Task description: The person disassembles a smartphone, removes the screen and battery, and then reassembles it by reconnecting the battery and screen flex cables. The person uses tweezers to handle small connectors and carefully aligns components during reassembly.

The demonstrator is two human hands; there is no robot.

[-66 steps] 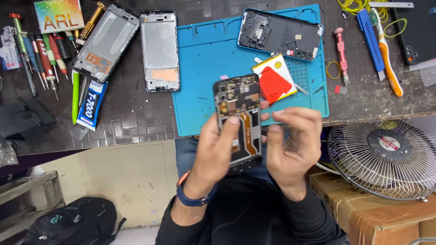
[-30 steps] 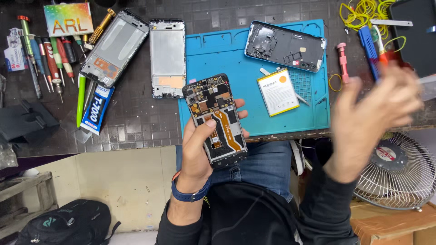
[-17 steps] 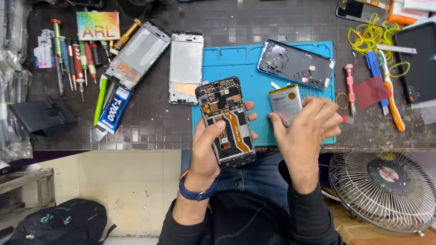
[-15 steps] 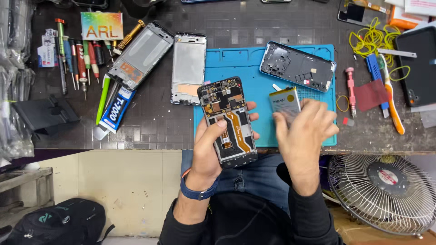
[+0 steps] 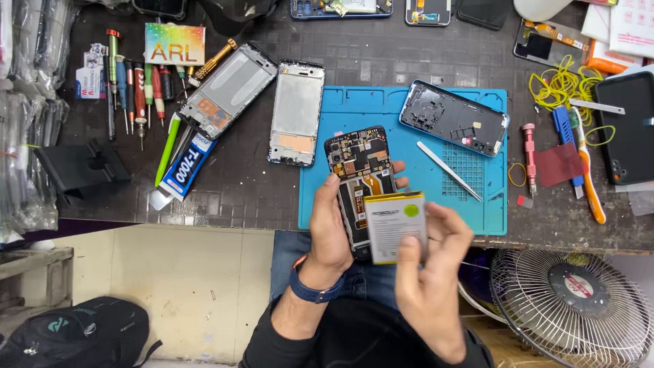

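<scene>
The opened smartphone (image 5: 361,187) is gripped in the left hand (image 5: 330,228) over the near edge of the blue repair mat (image 5: 354,109). The battery (image 5: 395,226), held higher half a second ago, is now pinched by the right hand (image 5: 429,279) against the phone's lower bay, so seating appears begun.

opened phone (image 5: 360,178): circuitry up, tilted | battery (image 5: 395,226): white-yellow, overlapping its lower half
</scene>
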